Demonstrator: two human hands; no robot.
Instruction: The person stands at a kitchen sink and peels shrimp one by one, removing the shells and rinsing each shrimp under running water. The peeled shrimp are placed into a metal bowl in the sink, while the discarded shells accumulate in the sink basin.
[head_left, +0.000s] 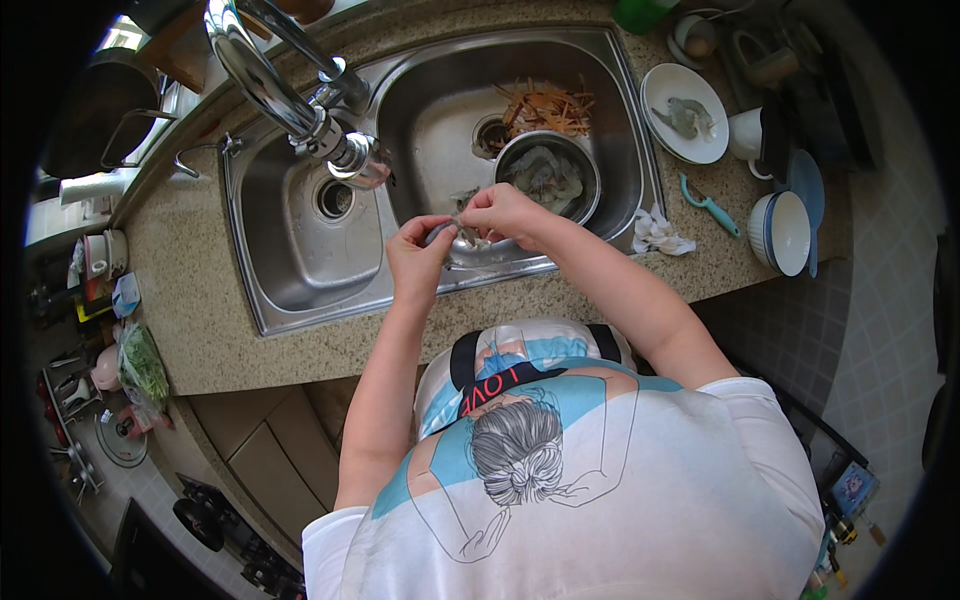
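Over the near edge of the large steel sink basin (442, 142), my left hand (421, 251) pinches a grey raw shrimp (469, 231) between thumb and fingers. My right hand (504, 214) grips the shrimp's other end, its fingertips close to the left ones. Just beyond the right hand, a steel bowl (598, 180) stands in the basin with several raw shrimp (546, 176) in it. Behind the bowl lies a heap of orange peelings (551, 109), beside the drain (491, 136). A white plate (675, 84) right of the sink bears shrimp (686, 116).
The chrome faucet (277, 82) arches over the smaller left basin (300, 255). On the right counter are a turquoise peeler (712, 206), a crumpled white tissue (660, 231), a white mug (746, 135) and stacked bowls (787, 232). Bagged greens (142, 367) lie far left.
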